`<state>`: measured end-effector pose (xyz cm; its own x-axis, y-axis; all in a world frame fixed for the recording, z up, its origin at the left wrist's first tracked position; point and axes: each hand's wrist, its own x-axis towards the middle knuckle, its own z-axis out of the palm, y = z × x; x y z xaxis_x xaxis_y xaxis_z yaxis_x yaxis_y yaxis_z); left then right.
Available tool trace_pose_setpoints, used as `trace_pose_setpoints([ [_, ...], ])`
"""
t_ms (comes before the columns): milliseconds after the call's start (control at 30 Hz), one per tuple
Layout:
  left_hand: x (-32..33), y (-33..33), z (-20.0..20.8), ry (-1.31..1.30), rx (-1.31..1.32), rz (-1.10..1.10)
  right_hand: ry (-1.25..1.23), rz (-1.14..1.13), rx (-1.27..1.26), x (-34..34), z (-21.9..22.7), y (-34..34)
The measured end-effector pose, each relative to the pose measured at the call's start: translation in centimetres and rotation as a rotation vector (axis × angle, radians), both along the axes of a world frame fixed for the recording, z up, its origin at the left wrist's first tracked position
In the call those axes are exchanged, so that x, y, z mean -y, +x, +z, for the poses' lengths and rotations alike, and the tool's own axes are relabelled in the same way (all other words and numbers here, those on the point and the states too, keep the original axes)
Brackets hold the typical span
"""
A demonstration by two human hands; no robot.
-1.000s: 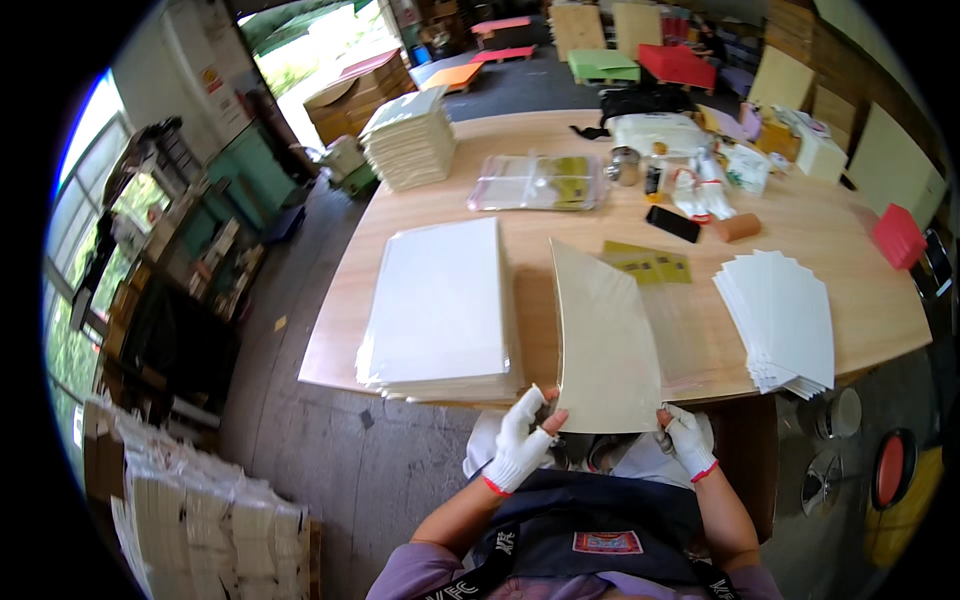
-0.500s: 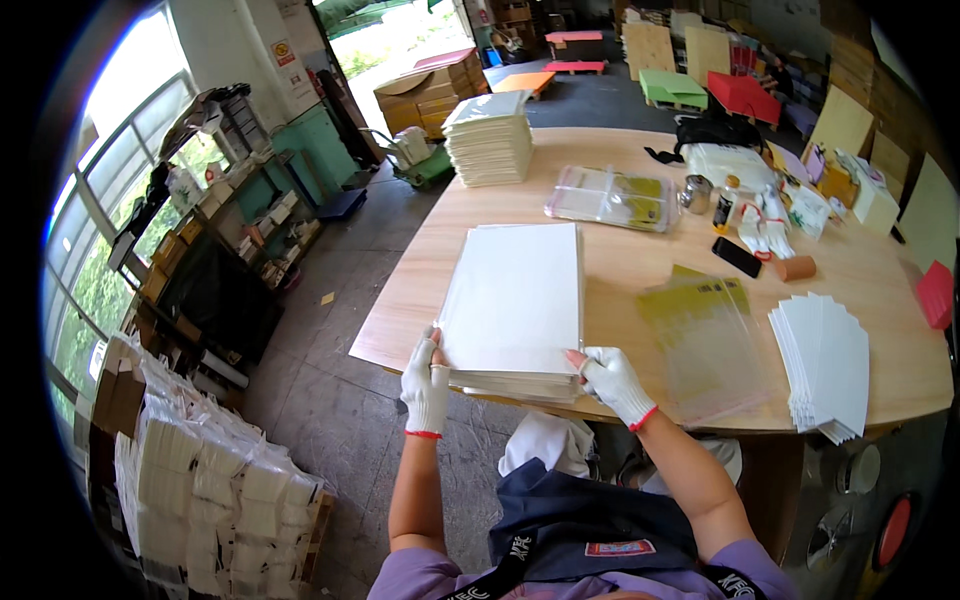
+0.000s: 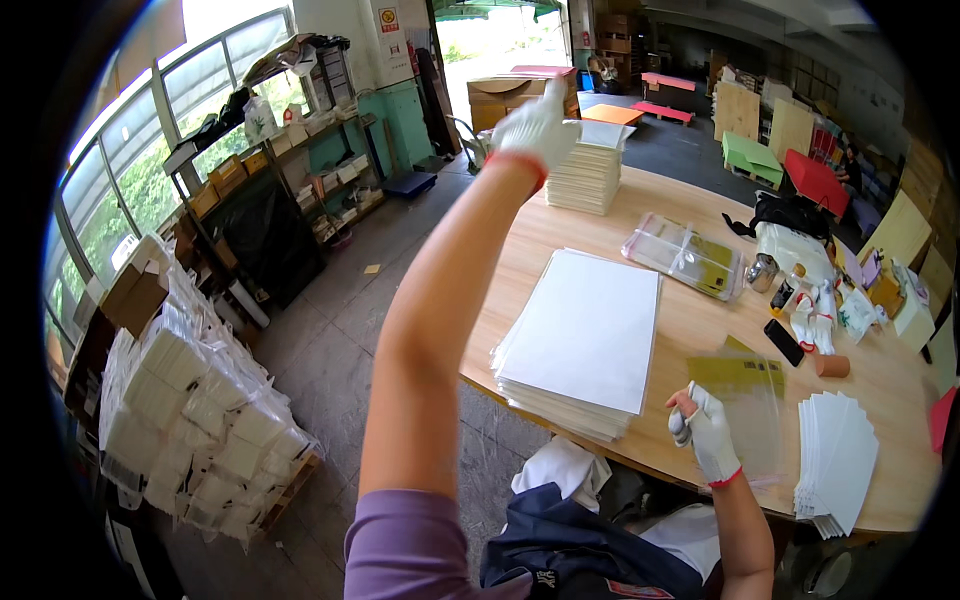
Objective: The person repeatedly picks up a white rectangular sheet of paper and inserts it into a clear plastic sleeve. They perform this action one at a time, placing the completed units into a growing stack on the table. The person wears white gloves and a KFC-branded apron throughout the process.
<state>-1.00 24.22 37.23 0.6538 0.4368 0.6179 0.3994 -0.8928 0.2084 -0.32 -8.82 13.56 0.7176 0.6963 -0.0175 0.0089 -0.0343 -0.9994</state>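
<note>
My left hand [image 3: 535, 130], in a white fingerless glove with a red cuff, is stretched far forward at the end of a raised arm. It is blurred, but its fingers look extended, in front of the far stack of white sheets [image 3: 585, 180]. A large stack of white sheets [image 3: 580, 330] lies near the table's front edge, with neither hand on it. To its right my right hand [image 3: 706, 430], gloved alike, is curled closed with nothing visible in it. It hovers over the near edge of clear plastic sleeves with an olive-green print [image 3: 740, 375].
A fan of white cards [image 3: 835, 460] lies at the table's right front. Behind are a phone [image 3: 783, 342], a brown roll [image 3: 831, 366], a bottle [image 3: 787, 288], a glass jar [image 3: 761, 272] and packaged sleeves [image 3: 685, 255]. Wrapped paper bundles [image 3: 200, 420] stand on a pallet at left.
My left hand has let go of the near stack's corner and swung up and forward. My right hand has left the stack, moved right and curled. The view has turned left.
</note>
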Motion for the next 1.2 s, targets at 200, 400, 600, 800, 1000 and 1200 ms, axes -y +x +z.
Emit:
trace_pose_setpoints([
  [200,-0.2,5.8,2.9,-0.028,-0.008,-0.046,-0.114,0.025,-0.009,5.5,-0.3,-2.4],
  [400,12.5,-0.1,-9.0,-0.474,0.128,-0.909,-0.298,-0.313,0.055,18.7,-7.7,-3.4],
  [600,22.2,-11.0,-24.7,-0.287,-0.279,-1.037,-0.126,-1.152,-0.045,32.3,-11.7,-0.6],
  [800,30.4,-4.2,-36.4,-0.210,-0.475,-1.056,0.257,-1.547,-0.362,42.3,-15.2,5.0],
  [1000,30.8,0.0,-38.4,0.122,-0.415,-1.021,0.166,-1.604,-0.202,42.5,-13.8,5.9],
  [1200,29.5,2.7,-37.6,0.098,-0.422,-0.919,0.542,-1.482,-0.329,41.8,-11.9,8.5],
])
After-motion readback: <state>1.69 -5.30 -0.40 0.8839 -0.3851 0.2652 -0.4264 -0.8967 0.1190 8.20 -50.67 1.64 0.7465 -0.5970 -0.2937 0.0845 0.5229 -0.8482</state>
